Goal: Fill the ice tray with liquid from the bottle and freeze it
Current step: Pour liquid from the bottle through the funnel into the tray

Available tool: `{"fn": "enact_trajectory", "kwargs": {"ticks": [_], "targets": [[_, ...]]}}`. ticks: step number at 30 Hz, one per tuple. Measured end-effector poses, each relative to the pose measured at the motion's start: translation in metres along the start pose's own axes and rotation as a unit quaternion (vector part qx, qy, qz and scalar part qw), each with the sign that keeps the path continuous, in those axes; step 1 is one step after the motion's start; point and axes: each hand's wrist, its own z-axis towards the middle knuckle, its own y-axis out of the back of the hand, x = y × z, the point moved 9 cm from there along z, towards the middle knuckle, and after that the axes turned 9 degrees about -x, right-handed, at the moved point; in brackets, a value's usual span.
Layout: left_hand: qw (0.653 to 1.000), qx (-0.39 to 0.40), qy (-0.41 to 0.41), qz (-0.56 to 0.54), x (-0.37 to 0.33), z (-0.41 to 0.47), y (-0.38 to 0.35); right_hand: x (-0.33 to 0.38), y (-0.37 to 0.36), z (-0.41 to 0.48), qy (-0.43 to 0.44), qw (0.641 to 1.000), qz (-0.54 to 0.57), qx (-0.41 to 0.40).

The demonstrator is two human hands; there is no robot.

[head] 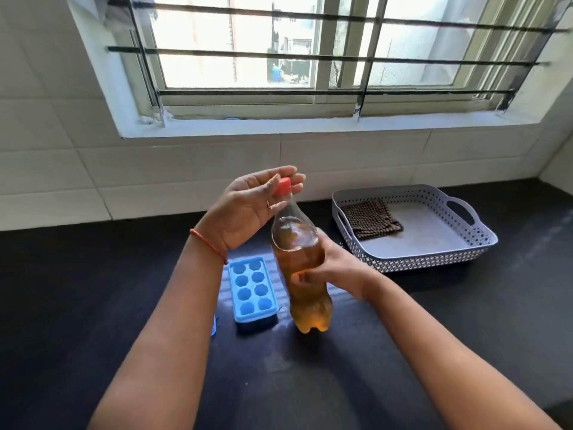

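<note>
Two hands were on the bottle; your right hand was wrapped round its middle, holding it just clear of or barely on the black counter (I cannot tell which), tilted a little with the top leaning left; your left hand curled over the red cap, fingertips on it, as if to twist it off, the cap still seated. The bottle was clear plastic, about two-thirds full of amber liquid; I judge it moderately heavy, thin-walled and soft enough to dent, so a hard squeeze once the cap was off could have pushed liquid out; the waisted middle where you held it looked like the surest place, with the shoulder too smooth and tapered. The blue ice tray lay flat on the counter just beside the bottle on its left, eight cups in two rows, all looking empty; it appeared light and likely to slide or slosh when carried full, so both ends wanted support. Well apart to the right sat a pale perforated basket with a dark checked cloth inside; behind it all ran white wall tiles and a barred window.
</note>
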Motion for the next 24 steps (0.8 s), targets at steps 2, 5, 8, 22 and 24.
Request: {"fn": "enact_trajectory", "kwargs": {"ticks": [2, 5, 8, 22, 24], "targets": [[1.0, 0.011, -0.007, 0.009, -0.002, -0.001, -0.002, -0.005, 0.002, -0.001, -0.005, 1.0, 0.021, 0.016], [0.987, -0.128, -0.058, 0.074, -0.006, 0.004, 0.0, -0.011, 0.01, 0.005, -0.008, 0.998, -0.008, -0.062], [0.917, -0.319, -0.126, 0.206, -0.016, -0.001, 0.007, -0.002, 0.018, 0.011, 0.035, 0.977, -0.12, -0.171], [0.971, -0.192, -0.097, 0.105, -0.013, 0.012, -0.011, 0.006, 0.04, 0.014, 0.054, 0.972, -0.158, -0.167], [0.926, -0.291, -0.138, 0.198, -0.019, 0.008, -0.005, 0.009, 0.04, 0.013, 0.074, 0.961, -0.179, -0.2]]}}
